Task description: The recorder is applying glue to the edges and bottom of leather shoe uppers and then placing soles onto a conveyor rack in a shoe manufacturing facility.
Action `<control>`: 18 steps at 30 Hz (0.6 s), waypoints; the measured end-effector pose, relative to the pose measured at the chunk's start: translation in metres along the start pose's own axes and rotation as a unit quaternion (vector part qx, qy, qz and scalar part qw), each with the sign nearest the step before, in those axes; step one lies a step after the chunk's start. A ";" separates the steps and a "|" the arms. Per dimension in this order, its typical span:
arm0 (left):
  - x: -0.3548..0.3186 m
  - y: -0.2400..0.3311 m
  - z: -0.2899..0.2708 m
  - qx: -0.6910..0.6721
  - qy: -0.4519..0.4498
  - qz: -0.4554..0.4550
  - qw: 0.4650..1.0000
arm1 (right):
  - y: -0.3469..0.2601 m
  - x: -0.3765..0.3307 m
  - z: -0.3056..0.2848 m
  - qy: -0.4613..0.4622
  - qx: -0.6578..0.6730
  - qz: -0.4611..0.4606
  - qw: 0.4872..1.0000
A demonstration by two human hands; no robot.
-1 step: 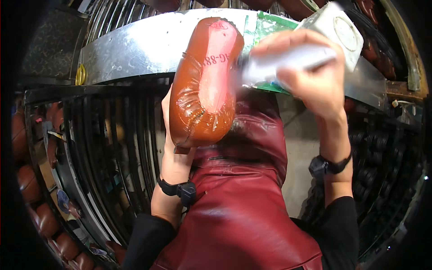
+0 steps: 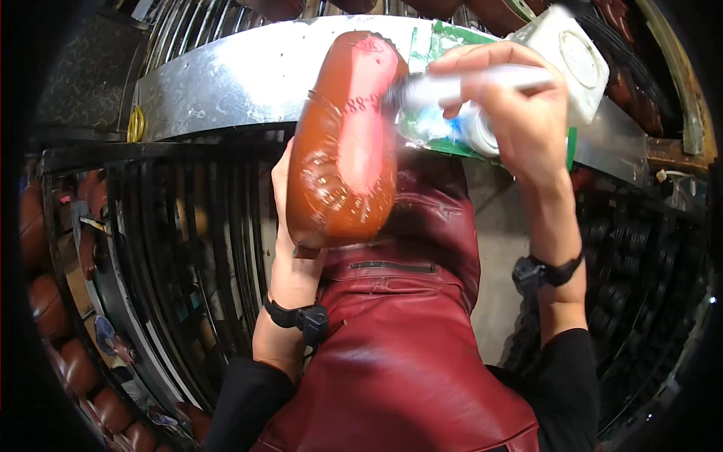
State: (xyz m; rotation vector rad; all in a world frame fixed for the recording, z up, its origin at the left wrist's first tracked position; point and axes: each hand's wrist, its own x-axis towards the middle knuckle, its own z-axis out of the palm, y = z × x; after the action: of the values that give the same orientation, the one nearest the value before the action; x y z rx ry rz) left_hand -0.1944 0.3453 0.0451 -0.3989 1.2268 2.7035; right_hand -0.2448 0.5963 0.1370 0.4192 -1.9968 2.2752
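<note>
A brown leather shoe upper (image 2: 312, 173), pulled over a last, is held bottom up in front of me, its pink insole (image 2: 361, 151) facing me and wrinkled leather folded around the edge. My left hand (image 2: 282, 181) grips it from the far left side; most of the fingers are hidden behind it. In my right hand (image 2: 520, 98) is a brush with a white handle (image 2: 482, 81), blurred by motion. Its dark bristles (image 2: 397, 94) meet the right edge of the upper, beside the insole. Glossy wet-looking patches show on the leather near the lower end.
Ahead lies a metal bench top (image 2: 218, 79) with a green sheet (image 2: 444, 41) on it. A white plastic container (image 2: 568, 56) stands at the right, and a white round object (image 2: 480, 128) shows under my right hand. Black metal racks (image 2: 188, 203) flank me; brown shoes (image 2: 79, 365) fill the left.
The brush and my right hand have shifted slightly, uncovering the white round object beneath. The shoe upper has tilted a little and moved slightly right in my left hand.
</note>
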 end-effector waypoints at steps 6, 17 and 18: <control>0.009 0.060 0.005 -0.051 0.021 -0.036 0.998 | 0.027 -0.054 0.067 0.223 0.236 0.201 0.924; 0.242 0.265 -0.053 0.522 0.194 0.343 0.757 | 0.020 -0.036 0.052 0.362 0.252 0.203 0.874; 0.272 0.273 -0.036 0.610 0.253 0.297 0.689 | 0.015 -0.036 0.050 0.379 0.232 0.194 0.874</control>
State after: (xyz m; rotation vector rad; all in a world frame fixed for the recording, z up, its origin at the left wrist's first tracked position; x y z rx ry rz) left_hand -0.5134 0.1452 0.1364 -0.5748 3.3183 1.3417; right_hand -0.2067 0.5490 0.1191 -0.8215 -1.2005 2.5361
